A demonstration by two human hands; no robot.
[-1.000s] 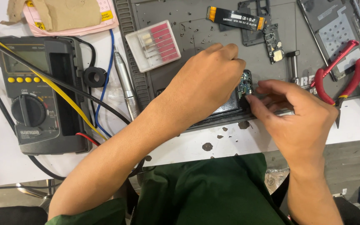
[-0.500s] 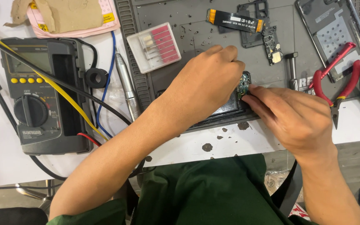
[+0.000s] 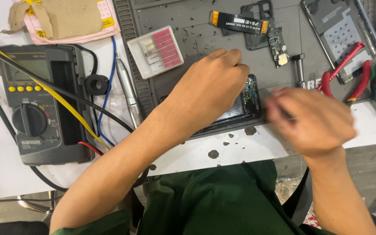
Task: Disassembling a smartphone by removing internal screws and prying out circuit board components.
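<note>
Right hand (image 3: pixel 314 124) pulled back toward 3 o'clock, blurred, grip impossible to tell; left hand (image 3: pixel 209 93) still clamping phone (image 3: pixel 251 93).

Blurred right hand (image 3: pixel 312 122) perhaps grips something unseen

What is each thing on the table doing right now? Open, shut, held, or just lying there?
Left hand: pressed down on the opened phone, holding it.
Opened phone: back off, circuit board showing.
Right hand: blurred beside the phone; grip unclear.
Multimeter: lying flat, leads plugged in.
Clear bit case: shut.
Red-handled pliers: lying untouched, handles apart.
Flex cable: lying loose on the grey mat.
</note>
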